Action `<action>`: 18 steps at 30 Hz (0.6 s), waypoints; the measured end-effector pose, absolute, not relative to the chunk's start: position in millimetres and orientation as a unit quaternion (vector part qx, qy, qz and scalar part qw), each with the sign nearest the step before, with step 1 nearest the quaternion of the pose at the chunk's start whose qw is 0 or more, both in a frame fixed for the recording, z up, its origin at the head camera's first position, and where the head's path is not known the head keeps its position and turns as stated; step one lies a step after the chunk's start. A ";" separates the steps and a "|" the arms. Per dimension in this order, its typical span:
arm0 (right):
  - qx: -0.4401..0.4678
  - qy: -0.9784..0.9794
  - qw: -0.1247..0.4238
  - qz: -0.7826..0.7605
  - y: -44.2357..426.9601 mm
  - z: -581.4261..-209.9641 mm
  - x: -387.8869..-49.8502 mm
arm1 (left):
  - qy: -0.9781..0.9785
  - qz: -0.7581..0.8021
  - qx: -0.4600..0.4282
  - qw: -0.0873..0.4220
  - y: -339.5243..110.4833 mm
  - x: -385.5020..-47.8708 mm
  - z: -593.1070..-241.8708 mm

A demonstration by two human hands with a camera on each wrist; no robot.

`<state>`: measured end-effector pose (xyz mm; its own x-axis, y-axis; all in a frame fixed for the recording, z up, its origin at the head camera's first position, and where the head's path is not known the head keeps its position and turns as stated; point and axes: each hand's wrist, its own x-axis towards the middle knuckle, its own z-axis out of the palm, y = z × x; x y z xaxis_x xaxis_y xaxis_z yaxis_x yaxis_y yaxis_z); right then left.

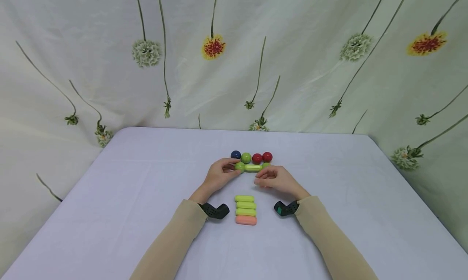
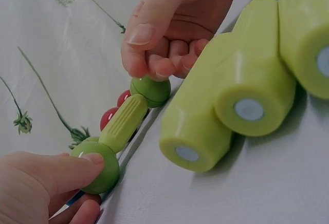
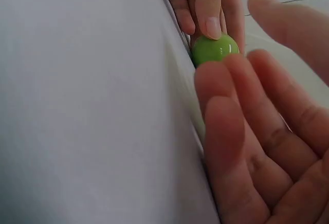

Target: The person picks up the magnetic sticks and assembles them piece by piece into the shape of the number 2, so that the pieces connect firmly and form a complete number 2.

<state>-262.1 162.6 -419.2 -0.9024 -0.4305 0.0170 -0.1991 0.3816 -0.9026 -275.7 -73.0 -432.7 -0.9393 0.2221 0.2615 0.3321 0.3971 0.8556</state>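
My left hand (image 1: 220, 175) pinches a green ball (image 2: 108, 170) between thumb and fingers. A ribbed light-green rod (image 1: 253, 168) runs from that ball to a second green ball (image 2: 151, 91), touching both. Close by the second ball is my right hand (image 1: 277, 180), fingers loosely bent and thumb apart; in the right wrist view nothing lies between them. Nearer me, several light-green rods (image 1: 246, 205) lie side by side with a salmon-pink rod (image 1: 246, 220) in front. Grey discs show on the green rods' ends in the left wrist view.
Just beyond the joined pieces, a dark blue ball (image 1: 235, 154), a green ball (image 1: 246, 158) and two red balls (image 1: 262, 157) stand in a row. A white cloth covers the table (image 1: 109, 215). Behind it hangs a flower-printed curtain (image 1: 300, 68).
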 end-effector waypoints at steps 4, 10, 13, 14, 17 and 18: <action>-0.225 0.821 0.150 -0.504 154.9 -416.7 -257.5 | -0.835 -0.522 -0.168 0.052 -73.0 -276.1 -431.9; -0.269 0.820 0.175 -0.475 142.1 -415.5 -249.9 | -0.836 -0.521 -0.166 0.047 -73.4 -275.2 -431.2; -0.280 0.819 0.178 -0.469 136.7 -413.8 -246.5 | -0.835 -0.521 -0.168 0.048 -73.1 -274.7 -430.1; -0.282 0.818 0.178 -0.468 135.4 -413.4 -245.8 | -0.834 -0.523 -0.169 0.049 -73.0 -274.7 -429.9; -0.286 0.818 0.176 -0.467 133.2 -412.4 -244.1 | -0.834 -0.523 -0.168 0.050 -72.6 -274.5 -428.9; -0.287 0.818 0.176 -0.466 132.9 -412.5 -244.0 | -0.835 -0.523 -0.167 0.049 -72.6 -274.7 -428.9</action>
